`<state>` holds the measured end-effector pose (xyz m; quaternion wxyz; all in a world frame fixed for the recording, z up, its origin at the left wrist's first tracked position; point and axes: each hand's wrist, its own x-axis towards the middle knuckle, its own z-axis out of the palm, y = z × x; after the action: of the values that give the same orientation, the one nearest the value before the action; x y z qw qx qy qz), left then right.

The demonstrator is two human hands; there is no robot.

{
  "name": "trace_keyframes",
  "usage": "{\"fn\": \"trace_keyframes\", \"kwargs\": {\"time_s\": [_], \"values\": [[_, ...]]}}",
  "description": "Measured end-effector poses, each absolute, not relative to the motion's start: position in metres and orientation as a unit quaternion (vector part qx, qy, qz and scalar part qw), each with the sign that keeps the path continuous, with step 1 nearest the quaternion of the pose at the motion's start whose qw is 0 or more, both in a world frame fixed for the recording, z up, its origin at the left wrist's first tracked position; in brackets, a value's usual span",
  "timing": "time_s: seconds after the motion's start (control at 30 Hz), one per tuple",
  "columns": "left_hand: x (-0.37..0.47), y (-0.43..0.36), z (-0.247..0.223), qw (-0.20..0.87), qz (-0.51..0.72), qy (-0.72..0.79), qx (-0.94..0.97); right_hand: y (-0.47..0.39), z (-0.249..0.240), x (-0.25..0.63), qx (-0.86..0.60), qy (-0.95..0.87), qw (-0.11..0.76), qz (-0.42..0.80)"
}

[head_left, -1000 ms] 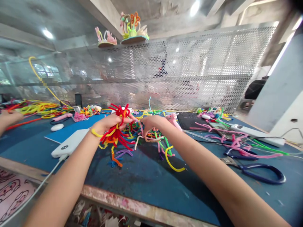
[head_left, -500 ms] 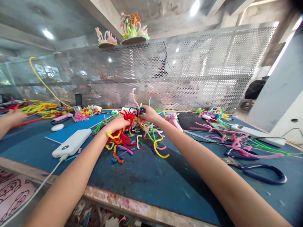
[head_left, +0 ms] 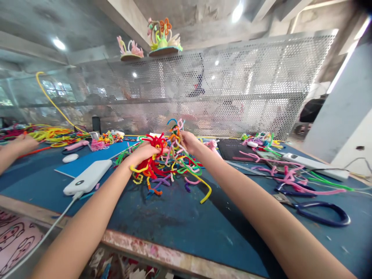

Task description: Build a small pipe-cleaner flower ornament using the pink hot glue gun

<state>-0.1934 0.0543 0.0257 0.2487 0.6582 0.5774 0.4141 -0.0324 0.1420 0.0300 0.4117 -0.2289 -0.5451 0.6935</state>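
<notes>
A tangled pile of colourful pipe cleaners [head_left: 164, 180] lies on the blue tabletop [head_left: 162, 224] in front of me. My left hand [head_left: 145, 152] is closed round a bunch of red pipe cleaners [head_left: 154, 168] at the pile's left side, with a yellow one lying across the wrist. On the right, my right hand [head_left: 188, 142] pinches a mixed clump of pipe cleaners [head_left: 175, 135], orange, pink and blue among them, whose ends stick up above the pile. Its fingertips are partly hidden by the strands. A yellow strand [head_left: 206, 193] trails below that hand.
Left of the pile are a white power bank [head_left: 87, 177] with a cable and a blue sheet [head_left: 95, 155]. At right lie dark-handled scissors [head_left: 324, 213], pink pipe cleaners [head_left: 290, 174] and a power strip [head_left: 316, 166]. Another person's hand [head_left: 24, 143] is at far left. A perforated metal screen [head_left: 232, 89] stands behind.
My right hand has shifted slightly right with its clump, and strands under it have spread. The left hand stays almost in place on the red bunch. The other person's hand has moved right.
</notes>
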Motion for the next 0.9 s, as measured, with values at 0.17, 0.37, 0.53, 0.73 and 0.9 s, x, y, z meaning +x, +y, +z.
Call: {"fn": "trace_keyframes", "kwargs": {"time_s": [0.17,0.37,0.53,0.73,0.9], "values": [[-0.179,0.055,0.025,0.206,0.405,0.539,0.710,0.135,0.034,-0.031,-0.199,-0.508,0.408,0.733],[-0.183,0.056,0.030,0.086,0.442,0.593,0.667,0.132,0.034,-0.029,-0.181,-0.485,0.433,0.738],[-0.190,0.054,0.029,0.124,0.530,0.578,0.608,0.132,0.034,-0.025,-0.191,-0.478,0.425,0.745],[-0.182,0.050,0.035,0.101,0.526,0.564,0.629,0.124,0.038,-0.023,-0.211,-0.521,0.408,0.719],[-0.176,0.054,0.037,0.054,0.483,0.554,0.675,0.119,0.038,-0.031,-0.198,-0.560,0.403,0.696]]}}
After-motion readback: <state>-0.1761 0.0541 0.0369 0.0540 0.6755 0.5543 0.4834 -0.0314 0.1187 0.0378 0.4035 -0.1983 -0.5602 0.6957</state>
